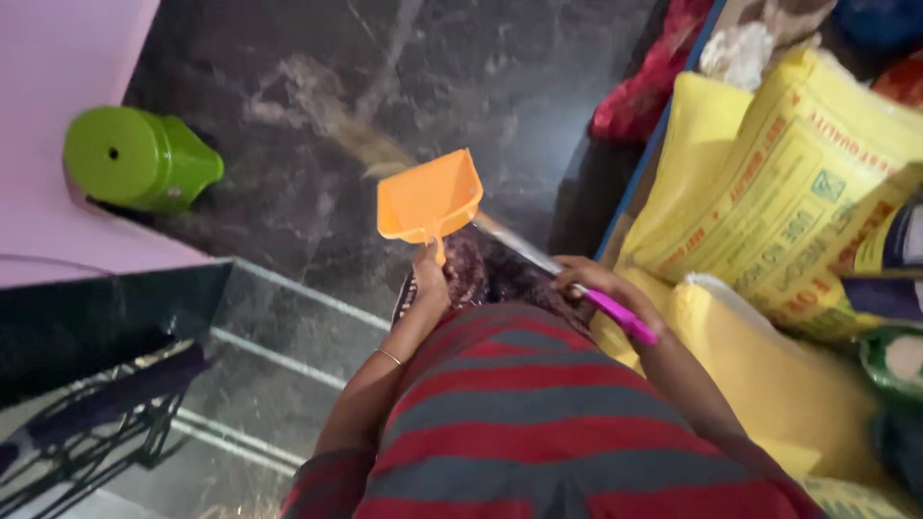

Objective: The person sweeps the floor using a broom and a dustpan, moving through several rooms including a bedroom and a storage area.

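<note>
The person is looking straight down over a red-and-grey striped shirt (538, 423) at a dark marbled stone floor (461, 77). The left hand (430, 279) is closing fully around the short handle of an orange plastic dustpan (430, 200), holding it out in front of the body with the scoop pointing away and hovering above the floor. A thin bangle (388, 357) is sitting on that forearm. The right hand (588, 279) is wrapping tightly around the pink handle of a broom (615, 315); the handle's end is sticking out behind the fist, while the pale blurred shaft is running forward and left, passing just below the dustpan. The brush end is showing only as a brownish blur on the floor beyond the dustpan. To the right, yellow woven plastic sacks (779, 192) are lying stacked beside the person. At the upper left, a green plastic stool (139, 159) is lying tipped against a pink wall (58, 125).
</note>
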